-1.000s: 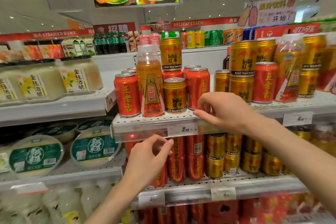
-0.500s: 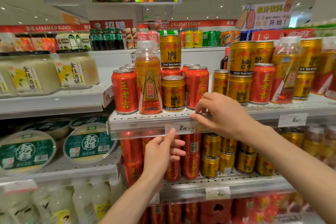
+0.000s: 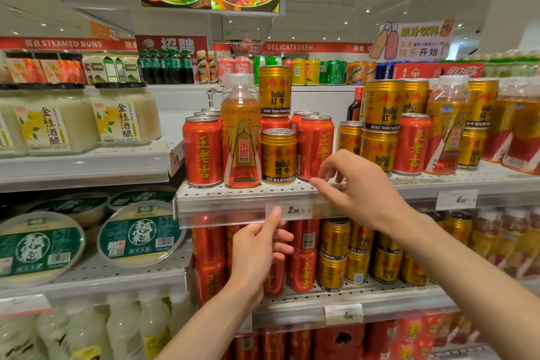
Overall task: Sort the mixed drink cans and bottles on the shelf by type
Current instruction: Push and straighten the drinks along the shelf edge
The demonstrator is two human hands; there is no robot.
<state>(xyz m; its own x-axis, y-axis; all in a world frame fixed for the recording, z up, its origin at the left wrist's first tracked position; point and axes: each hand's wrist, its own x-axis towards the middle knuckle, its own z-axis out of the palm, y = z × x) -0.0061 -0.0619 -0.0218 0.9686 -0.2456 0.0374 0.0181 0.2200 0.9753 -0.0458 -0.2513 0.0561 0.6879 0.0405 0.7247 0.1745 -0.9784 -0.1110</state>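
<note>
On the shelf (image 3: 251,194), bottle (image 3: 241,137) stands between 2 cans (image 3: 202,152) (image 3: 279,156)

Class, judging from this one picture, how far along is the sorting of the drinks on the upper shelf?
Done: nothing visibly; a red can, an orange bottle and a gold can stand mixed in the front row. In hand: no drink; the right hand is at the shelf edge, the left hand touches the price tag. Left: all the sorting.

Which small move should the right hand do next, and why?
Probably close the right hand round the red can just above its fingers: it holds nothing, and that can stands mixed beside a gold can and an orange bottle.
</note>
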